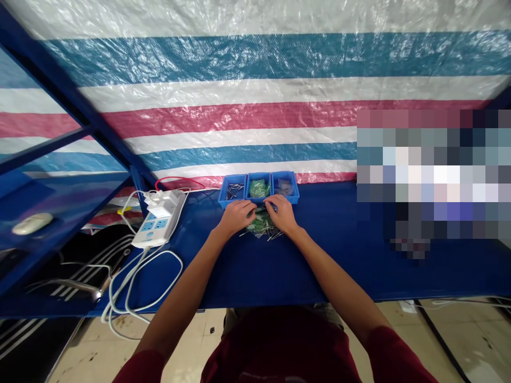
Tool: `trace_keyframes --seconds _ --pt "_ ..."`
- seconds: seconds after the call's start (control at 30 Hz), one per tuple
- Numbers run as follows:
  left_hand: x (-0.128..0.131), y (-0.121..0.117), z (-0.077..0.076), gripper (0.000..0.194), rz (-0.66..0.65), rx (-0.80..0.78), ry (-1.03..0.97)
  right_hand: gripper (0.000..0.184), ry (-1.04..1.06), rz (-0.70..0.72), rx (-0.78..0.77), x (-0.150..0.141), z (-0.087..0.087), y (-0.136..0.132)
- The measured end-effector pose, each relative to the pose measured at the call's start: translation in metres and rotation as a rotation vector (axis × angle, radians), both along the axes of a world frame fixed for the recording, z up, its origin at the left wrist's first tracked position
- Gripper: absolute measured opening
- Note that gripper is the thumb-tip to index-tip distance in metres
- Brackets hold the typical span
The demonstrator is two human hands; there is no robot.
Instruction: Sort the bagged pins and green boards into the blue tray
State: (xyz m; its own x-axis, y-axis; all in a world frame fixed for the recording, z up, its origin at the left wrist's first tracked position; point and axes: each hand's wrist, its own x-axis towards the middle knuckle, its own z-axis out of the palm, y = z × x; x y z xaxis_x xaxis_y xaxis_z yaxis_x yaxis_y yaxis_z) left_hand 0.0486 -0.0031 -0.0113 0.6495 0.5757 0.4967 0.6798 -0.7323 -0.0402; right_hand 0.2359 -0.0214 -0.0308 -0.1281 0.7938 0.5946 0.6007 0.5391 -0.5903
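Observation:
My left hand point(238, 214) and my right hand point(282, 214) rest on either side of a small pile on the blue table. Green-tinted clear plastic packets point(260, 225) lie in the pile, with thin metal pieces point(274, 233) sticking out from under and around them. The fingers of both hands are bent inward and closed at the tips, at the pile's far edge. What sits between the fingertips is too small to make out. Just beyond the fingers stand three joined blue bins: one holds dark metal pieces point(235, 191), another green packets point(259, 188), the third clear packets point(284, 187).
A white power strip point(159, 223) with plugged-in adapters lies to the left, its white cable point(181, 260) looping over the table edge. A white mouse point(32, 223) is at far left. Behind the blue table point(263, 276) hangs a striped plastic sheet point(239, 117). The right side is pixelated.

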Motion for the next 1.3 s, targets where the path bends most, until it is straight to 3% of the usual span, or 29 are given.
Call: trace_keyframes --seconds 0.23,0.6,0.7,0.8,0.87,0.97,1.13,1.3 --pt "-0.006 -0.005 0.001 0.023 0.020 0.031 -0.313 0.043 0.007 0.040 -0.016 -0.002 0.001 -0.007" --pt "0.006 -0.017 -0.006 0.028 0.007 -0.084 -0.624 0.033 -0.085 0.075 0.011 -0.005 -0.008 -0.002" --pt "0.008 -0.016 -0.002 0.025 0.028 -0.207 -0.767 0.035 -0.044 0.085 0.026 -0.004 -0.003 -0.002" --pt "0.009 -0.005 0.005 0.039 0.014 -0.470 -0.919 0.036 -0.017 0.090 0.022 -0.003 0.005 0.002" --pt "0.009 0.005 0.009 0.042 -0.049 -0.644 -0.928 0.037 -0.005 0.085 0.023 -0.001 0.009 0.006" --pt "0.009 0.016 0.009 0.038 -0.099 -0.755 -0.937 0.036 0.026 0.070 0.006 0.000 0.012 0.012" --pt "0.011 0.015 -0.002 0.038 -0.087 -0.751 -0.963 0.028 0.133 0.034 -0.036 0.000 0.006 0.008" --pt "0.013 0.004 -0.008 0.033 -0.075 -0.684 -0.944 0.026 0.187 0.099 -0.094 0.000 0.002 -0.004"
